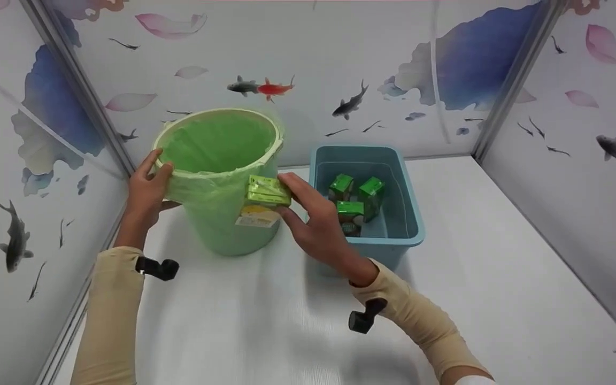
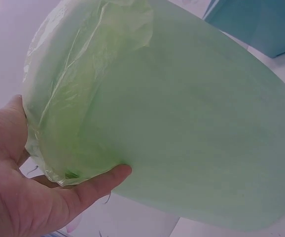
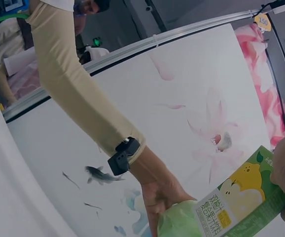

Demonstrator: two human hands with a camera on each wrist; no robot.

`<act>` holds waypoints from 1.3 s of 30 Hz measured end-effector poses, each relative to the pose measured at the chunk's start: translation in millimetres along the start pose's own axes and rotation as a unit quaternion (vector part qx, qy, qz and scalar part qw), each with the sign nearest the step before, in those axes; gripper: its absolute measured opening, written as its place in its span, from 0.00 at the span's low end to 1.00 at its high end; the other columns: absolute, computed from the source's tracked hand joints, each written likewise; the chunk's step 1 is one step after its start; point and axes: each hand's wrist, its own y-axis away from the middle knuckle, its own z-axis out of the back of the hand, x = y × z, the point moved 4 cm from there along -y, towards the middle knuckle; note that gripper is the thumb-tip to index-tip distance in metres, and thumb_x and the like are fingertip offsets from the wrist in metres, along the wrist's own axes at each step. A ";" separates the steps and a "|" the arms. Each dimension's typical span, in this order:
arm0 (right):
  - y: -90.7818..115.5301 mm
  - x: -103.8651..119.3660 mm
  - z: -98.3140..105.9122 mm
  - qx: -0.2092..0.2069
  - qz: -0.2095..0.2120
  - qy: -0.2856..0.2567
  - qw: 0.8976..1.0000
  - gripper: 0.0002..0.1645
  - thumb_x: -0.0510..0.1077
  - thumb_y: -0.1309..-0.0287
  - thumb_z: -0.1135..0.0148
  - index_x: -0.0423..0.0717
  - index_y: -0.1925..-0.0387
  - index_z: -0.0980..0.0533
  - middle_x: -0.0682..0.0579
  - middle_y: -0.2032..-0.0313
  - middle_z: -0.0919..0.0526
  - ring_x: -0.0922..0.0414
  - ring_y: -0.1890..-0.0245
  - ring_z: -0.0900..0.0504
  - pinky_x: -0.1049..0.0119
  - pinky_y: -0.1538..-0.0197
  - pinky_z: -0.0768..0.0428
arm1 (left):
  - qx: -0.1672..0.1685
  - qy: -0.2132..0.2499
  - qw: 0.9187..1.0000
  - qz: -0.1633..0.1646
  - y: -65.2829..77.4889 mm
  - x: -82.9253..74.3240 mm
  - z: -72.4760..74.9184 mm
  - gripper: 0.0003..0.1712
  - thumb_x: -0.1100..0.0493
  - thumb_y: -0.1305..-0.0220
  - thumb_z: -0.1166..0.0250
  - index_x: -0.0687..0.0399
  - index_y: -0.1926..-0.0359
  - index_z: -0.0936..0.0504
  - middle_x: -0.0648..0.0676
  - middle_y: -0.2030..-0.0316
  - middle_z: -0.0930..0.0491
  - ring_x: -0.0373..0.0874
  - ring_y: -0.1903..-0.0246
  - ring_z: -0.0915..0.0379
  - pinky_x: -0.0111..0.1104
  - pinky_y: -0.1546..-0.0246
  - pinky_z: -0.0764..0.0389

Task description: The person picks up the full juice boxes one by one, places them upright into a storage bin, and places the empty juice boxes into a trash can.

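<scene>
A light green trash bin (image 1: 222, 235) stands at the left, its mouth lined with a thin green plastic bag (image 1: 217, 141) folded over the rim. My left hand (image 1: 147, 190) grips the bin at the left of its rim, over the folded bag; the left wrist view shows the hand (image 2: 39, 192) against the bag's edge. In front of the bin's right side, my right hand (image 1: 318, 219) pinches a green and yellow juice carton (image 1: 268, 191). Fruit pictures show on the carton (image 3: 236, 197) in the right wrist view.
A blue plastic tub (image 1: 412, 235) sits right of the bin, holding 3 green-topped cartons (image 1: 371, 188). Both stand on a white tabletop (image 1: 479, 256), with painted panels (image 1: 308, 48) behind and at the sides. A person (image 3: 14, 59) appears beyond the panel in the right wrist view.
</scene>
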 end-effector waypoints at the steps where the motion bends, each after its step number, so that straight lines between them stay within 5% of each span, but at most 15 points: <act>1: -3.0 -0.3 0.8 -0.002 0.000 0.002 1.000 0.31 0.31 0.34 0.36 0.28 0.33 0.33 0.37 0.35 0.26 0.46 0.35 0.25 0.59 0.35 0.25 | -0.001 -0.002 1.000 0.000 -0.1 0.0 -0.2 0.41 0.42 0.26 0.44 0.33 0.19 0.52 0.67 0.24 0.50 0.44 0.55 0.26 0.35 0.65 0.14; 13: -43.4 -4.9 16.9 -0.067 0.012 -0.006 0.998 0.30 0.29 0.35 0.36 0.25 0.34 0.32 0.31 0.38 0.26 0.45 0.35 0.25 0.57 0.35 0.25 | -0.004 -0.011 1.000 0.000 -0.4 -3.4 -1.1 0.41 0.42 0.26 0.44 0.33 0.19 0.52 0.67 0.24 0.50 0.45 0.52 0.27 0.37 0.62 0.14; 20: -72.1 -13.0 16.9 -0.095 -0.043 -0.064 0.993 0.30 0.31 0.36 0.34 0.26 0.35 0.31 0.32 0.39 0.24 0.50 0.37 0.23 0.59 0.36 0.24 | -0.009 -0.011 1.000 -0.008 -2.2 -4.1 0.7 0.41 0.42 0.26 0.43 0.33 0.19 0.51 0.66 0.25 0.46 0.48 0.50 0.27 0.41 0.59 0.14; 26: -89.4 -24.5 9.4 -0.092 -0.077 -0.106 0.987 0.30 0.29 0.38 0.34 0.25 0.36 0.30 0.34 0.40 0.23 0.50 0.38 0.21 0.60 0.36 0.24 | -0.010 -0.014 1.000 0.005 -1.9 3.5 -0.9 0.41 0.42 0.26 0.43 0.31 0.19 0.51 0.64 0.24 0.48 0.50 0.47 0.28 0.44 0.56 0.14; 39: -139.2 -57.6 -11.0 -0.048 -0.150 -0.105 0.982 0.30 0.34 0.36 0.32 0.31 0.35 0.28 0.39 0.41 0.21 0.55 0.41 0.19 0.66 0.39 0.22 | -0.009 -0.011 1.000 -0.005 -2.7 2.6 1.5 0.41 0.44 0.24 0.44 0.34 0.18 0.52 0.66 0.25 0.46 0.44 0.54 0.25 0.43 0.57 0.14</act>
